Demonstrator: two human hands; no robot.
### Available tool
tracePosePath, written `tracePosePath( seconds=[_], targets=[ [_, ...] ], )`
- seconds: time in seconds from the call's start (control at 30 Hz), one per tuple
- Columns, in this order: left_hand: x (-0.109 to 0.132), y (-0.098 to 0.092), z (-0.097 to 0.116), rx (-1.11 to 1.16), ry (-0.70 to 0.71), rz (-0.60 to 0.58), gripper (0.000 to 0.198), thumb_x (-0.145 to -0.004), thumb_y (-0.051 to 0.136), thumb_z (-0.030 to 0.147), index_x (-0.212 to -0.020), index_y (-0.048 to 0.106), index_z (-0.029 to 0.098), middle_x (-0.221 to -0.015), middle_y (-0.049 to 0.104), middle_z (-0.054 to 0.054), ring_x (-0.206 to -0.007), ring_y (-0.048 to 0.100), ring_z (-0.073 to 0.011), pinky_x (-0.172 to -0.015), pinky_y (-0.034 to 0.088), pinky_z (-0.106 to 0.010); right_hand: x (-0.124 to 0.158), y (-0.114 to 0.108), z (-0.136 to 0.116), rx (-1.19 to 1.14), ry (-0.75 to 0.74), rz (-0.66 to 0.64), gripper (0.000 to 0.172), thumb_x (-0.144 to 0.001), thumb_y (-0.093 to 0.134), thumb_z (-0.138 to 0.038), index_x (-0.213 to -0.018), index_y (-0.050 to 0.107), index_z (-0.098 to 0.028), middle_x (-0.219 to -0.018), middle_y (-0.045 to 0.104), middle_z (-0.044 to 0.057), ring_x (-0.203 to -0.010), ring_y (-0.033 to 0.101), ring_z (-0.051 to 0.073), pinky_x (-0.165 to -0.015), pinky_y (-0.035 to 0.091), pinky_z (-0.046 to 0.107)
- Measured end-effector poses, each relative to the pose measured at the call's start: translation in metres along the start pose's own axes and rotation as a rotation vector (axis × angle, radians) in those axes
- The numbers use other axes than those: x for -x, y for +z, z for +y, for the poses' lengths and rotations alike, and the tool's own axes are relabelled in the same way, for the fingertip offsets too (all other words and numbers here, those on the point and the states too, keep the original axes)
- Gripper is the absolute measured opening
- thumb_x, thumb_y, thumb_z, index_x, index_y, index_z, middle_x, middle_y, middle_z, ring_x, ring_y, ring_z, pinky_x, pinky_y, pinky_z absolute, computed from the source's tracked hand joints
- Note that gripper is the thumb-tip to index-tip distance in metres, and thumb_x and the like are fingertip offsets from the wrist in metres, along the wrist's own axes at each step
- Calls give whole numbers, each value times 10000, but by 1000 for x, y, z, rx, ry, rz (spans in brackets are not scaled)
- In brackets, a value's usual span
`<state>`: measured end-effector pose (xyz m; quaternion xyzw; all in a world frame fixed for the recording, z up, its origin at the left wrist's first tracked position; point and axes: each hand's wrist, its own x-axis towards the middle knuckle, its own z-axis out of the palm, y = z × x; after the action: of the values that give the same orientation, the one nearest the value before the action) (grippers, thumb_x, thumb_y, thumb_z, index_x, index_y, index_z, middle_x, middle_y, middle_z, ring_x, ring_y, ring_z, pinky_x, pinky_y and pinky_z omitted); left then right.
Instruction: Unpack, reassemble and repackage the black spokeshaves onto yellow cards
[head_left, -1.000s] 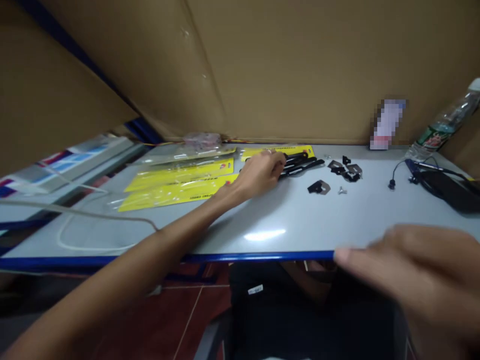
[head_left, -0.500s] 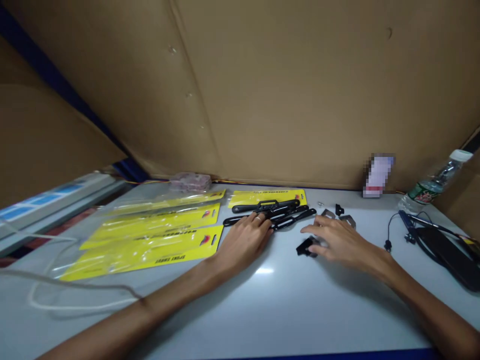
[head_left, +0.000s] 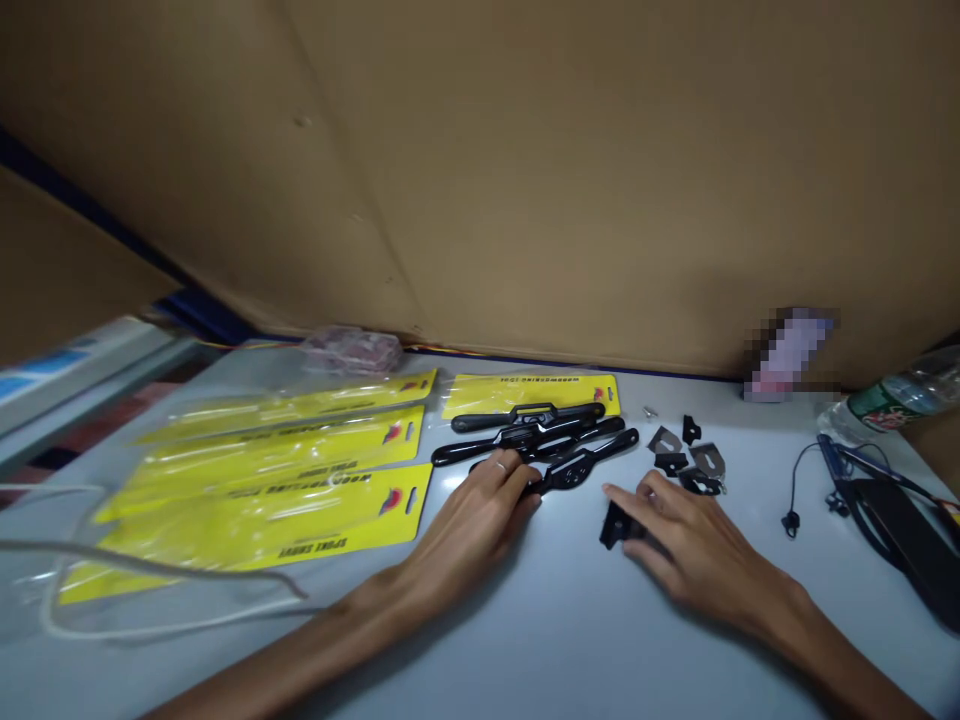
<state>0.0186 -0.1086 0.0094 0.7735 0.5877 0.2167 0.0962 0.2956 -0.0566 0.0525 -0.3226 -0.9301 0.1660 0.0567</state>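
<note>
My left hand (head_left: 484, 510) is closed on one end of the nearest black spokeshave body (head_left: 577, 468), whose other handle points to the right. Behind it, several more black spokeshave bodies (head_left: 517, 436) lie in an overlapping pile. In my right hand (head_left: 686, 530), a small black cap plate (head_left: 613, 524) is pinched between thumb and fingers, low over the table; whether anything lies under it is hidden. Beyond that hand are grey blades (head_left: 707, 460), black cap plates (head_left: 691, 430) and a small screw (head_left: 649, 412).
Yellow spokeshave cards (head_left: 262, 520) in clear plastic lie at left, and another yellow card (head_left: 480, 395) is behind the pile. White cable (head_left: 172, 633) loops at front left. At right are a black corded device (head_left: 911, 545), a plastic bottle (head_left: 889, 405) and a blurred-out upright object (head_left: 791, 355).
My left fingers have drawn the nearest spokeshave slightly towards me, turning its middle part face up. My right hand has shifted a little nearer with the black cap plate. The camera view has tilted.
</note>
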Motion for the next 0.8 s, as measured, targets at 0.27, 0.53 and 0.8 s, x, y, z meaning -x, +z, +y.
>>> tracePosePath(
  seconds=[0.27,0.53,0.8],
  targets=[
    [4,9,-8,4,37,84,268,-1040,376,251,-1033,640,208,-961,682,-81,-855,651,-243,-743,542,-380,-2,15,-15,123,-86,-10,158,-1010,489,-125,-998,637,-177,-1055,618,91,-841,609,200,-618,463,307],
    [7,12,-14,-26,108,168,229,-1029,413,287,-1085,629,233,-982,713,-66,-861,699,-247,-747,568,-370,5,-7,-5,-32,7,7,79,-1003,570,-177,-993,648,-182,-950,717,34,-800,666,175,-694,466,301],
    [7,14,-20,-115,185,192,291,-1018,402,276,-1145,657,215,-985,725,-81,-844,724,-252,-733,602,-361,9,-43,86,209,599,268,201,-996,547,-202,-1035,744,-193,-1017,781,102,-930,710,258,-751,434,325]
  ],
)
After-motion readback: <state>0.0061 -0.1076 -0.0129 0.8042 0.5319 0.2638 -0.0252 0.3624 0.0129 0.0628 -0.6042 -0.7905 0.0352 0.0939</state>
